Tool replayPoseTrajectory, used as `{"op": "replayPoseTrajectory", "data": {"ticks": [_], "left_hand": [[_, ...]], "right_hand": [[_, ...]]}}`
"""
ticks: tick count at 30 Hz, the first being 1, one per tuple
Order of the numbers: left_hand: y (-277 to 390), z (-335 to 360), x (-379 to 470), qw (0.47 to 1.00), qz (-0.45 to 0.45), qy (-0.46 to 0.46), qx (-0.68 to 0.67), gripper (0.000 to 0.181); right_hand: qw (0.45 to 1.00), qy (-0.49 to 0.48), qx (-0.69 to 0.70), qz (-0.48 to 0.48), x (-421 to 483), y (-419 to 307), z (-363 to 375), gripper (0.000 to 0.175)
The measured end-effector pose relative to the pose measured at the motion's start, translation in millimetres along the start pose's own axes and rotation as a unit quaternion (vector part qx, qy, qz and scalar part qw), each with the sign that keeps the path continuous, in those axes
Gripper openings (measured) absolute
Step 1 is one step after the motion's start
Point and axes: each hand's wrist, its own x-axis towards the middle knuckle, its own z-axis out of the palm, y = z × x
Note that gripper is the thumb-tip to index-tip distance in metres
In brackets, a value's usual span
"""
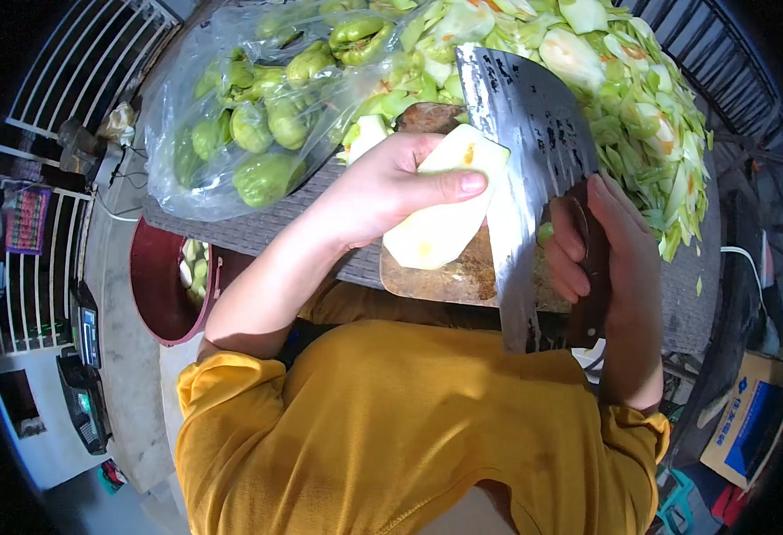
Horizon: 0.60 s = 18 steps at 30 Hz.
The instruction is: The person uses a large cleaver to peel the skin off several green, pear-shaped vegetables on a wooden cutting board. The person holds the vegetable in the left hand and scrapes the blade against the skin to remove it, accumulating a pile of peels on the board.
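In my left hand (398, 184) is a peeled chayote (438, 221), pale and faceted, with a small orange-brown spot near its top. The thumb presses along its upper face. My right hand (622, 247) grips the dark handle of a broad cleaver (525, 134). Its wet blade stands close along the right side of the chayote; whether the two touch, I cannot tell. Below both hands lies a worn wooden cutting board (441, 281). Unpeeled green chayotes (288, 117) fill a clear plastic bag (184, 190) at the upper left.
A large heap of peelings (652, 127) covers the table's (689, 314) right side. Beyond the table's left edge, a dark red bucket (164, 281) holds pale cut pieces (195, 267). A cardboard box (753, 418) sits at the lower right. Metal bars (64, 73) line the upper left.
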Motion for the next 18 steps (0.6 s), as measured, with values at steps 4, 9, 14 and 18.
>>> {"op": "replayPoseTrajectory", "data": {"ticks": [4,9,14,18], "left_hand": [[6.0,-3.8,-1.0,0.999,0.008,0.028,0.020,0.037],[6.9,-2.5,-0.2,0.999,0.030,0.002,0.013,0.039],[4.0,8.7,-2.3,0.999,0.038,0.014,-0.002,0.039],[-3.4,14.7,1.0,0.995,0.041,0.045,-0.078,0.035]], "right_hand": [[1.000,0.003,-0.021,-0.019,-8.2,0.0,1.4,0.029],[0.999,-0.005,-0.040,-0.037,-15.0,0.4,-1.4,0.031],[0.998,-0.008,-0.048,-0.034,-9.4,1.4,2.0,0.029],[0.998,-0.008,-0.031,-0.049,0.0,9.3,5.4,0.028]]}}
